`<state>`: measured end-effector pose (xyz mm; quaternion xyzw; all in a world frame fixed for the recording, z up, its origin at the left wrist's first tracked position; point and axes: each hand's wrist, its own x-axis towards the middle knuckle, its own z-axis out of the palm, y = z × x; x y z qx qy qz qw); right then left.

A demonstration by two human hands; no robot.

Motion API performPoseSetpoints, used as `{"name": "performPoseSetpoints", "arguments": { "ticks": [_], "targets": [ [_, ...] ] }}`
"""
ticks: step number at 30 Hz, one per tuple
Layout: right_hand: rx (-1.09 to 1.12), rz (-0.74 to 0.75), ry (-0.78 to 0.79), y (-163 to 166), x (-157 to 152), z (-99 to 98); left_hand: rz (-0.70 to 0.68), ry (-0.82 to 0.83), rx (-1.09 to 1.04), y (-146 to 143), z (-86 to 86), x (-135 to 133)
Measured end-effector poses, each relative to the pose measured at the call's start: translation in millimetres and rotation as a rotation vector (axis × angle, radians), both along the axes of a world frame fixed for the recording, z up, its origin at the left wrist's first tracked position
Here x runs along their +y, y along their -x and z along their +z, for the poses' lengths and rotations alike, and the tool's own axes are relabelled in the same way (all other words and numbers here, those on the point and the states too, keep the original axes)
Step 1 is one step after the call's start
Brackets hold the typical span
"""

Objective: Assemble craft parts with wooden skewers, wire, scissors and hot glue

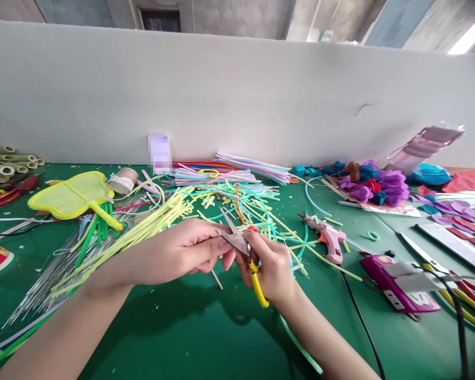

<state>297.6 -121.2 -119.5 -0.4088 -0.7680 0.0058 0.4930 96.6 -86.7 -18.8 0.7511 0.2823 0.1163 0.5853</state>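
My right hand is closed round the yellow handles of a pair of scissors, whose blades stand apart and point up-left. My left hand pinches a thin pale stick right at the blades; the stick's lower end pokes out below my fingers. Both hands hover over the green table, in front of a heap of coloured plastic strips.
A pink glue gun lies right of my hands. A magenta tool with a black cable sits further right. Purple and blue felt flowers lie at back right. A yellow fan, twine spool and bamboo tubes lie left.
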Motion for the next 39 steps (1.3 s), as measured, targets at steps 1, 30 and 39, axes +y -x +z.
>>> {"name": "performPoseSetpoints", "arguments": {
  "ticks": [1,30,39],
  "targets": [
    [0.001,-0.007,0.009,0,0,-0.6,0.007,0.009,0.003,0,-0.1,0],
    [-0.076,-0.129,-0.009,10,-4,-1.9,0.2,-0.45,0.146,-7,-0.1,-3],
    [-0.038,-0.115,0.065,9,-5,-3.0,0.157,-0.288,0.089,-10,-4.2,1]
  ]
}}
